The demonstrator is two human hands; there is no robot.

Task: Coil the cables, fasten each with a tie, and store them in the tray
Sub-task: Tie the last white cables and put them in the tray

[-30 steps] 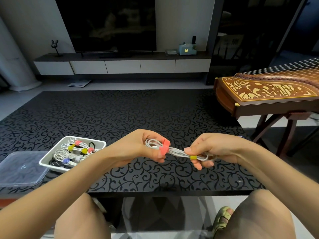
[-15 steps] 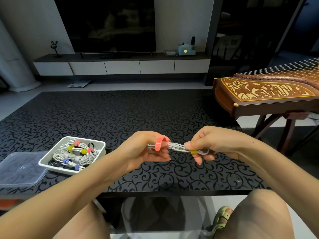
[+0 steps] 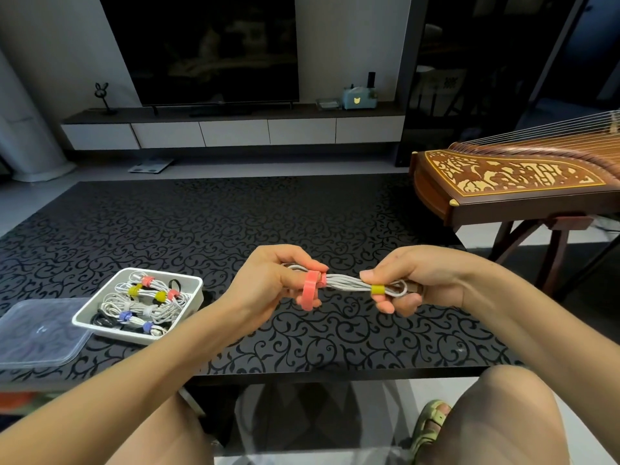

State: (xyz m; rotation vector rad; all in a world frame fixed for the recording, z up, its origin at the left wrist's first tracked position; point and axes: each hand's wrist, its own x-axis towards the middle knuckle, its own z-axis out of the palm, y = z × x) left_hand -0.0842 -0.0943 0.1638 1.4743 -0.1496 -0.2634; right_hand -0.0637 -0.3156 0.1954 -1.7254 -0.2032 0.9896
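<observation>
Cable bundle [image 3: 345, 283], white, stretched level between both hands above near part of black patterned table [image 3: 302, 213]. Gripped at one end by left hand [image 3: 268, 280], fingers curled round strands and pinching pink tie [image 3: 309, 293]; tie passed round bundle but with slack loop hanging below, not yet drawn snug. Gripped at other end by right hand [image 3: 412, 280], thumb and fingers curled round strands just beside yellow tie [image 3: 378, 290], closed tight against cable. By the look of it: coiling of this cable done, one tie fastened, second tie mid-fastening. Left for this bundle: close pink loop, then set down in tray [image 3: 114, 333], lying on table below and to outer side of left hand, well apart from right hand. Inside tray, several coiled cables [image 3: 144, 305] bound with pink, yellow and blue ties, white ones over a few black ones, so most of storing apparently finished. Just past tray, farther out from left hand, clear plastic lid [image 3: 37, 333] lying flat, off tray. Whether more cables wait out of view: cannot tell.
</observation>
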